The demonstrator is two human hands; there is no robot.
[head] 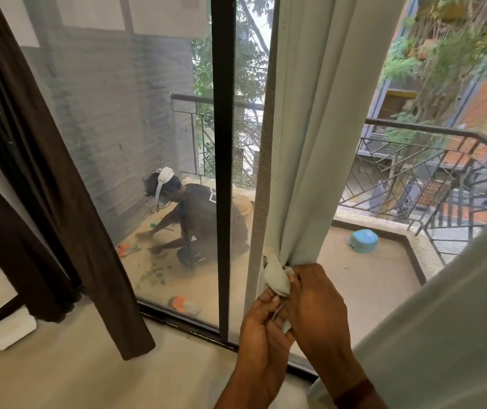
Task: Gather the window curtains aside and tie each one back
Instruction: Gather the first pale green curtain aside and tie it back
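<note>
Between both hands (289, 308), the curtain's (307, 160) tie (277, 276).

A single wide-angle view from the head looks forward and down, tilted so the window frame (223, 160) leans across the picture. It faces out through the glass and mesh to a balcony, with its railing (431, 137) and buildings well beyond. The camera stands indoors, close to the window: the two hands (317, 308) reach up from the bottom edge and fill the near foreground, and floor (74, 376) shows at lower left. Straight edges bow near the borders.
</note>
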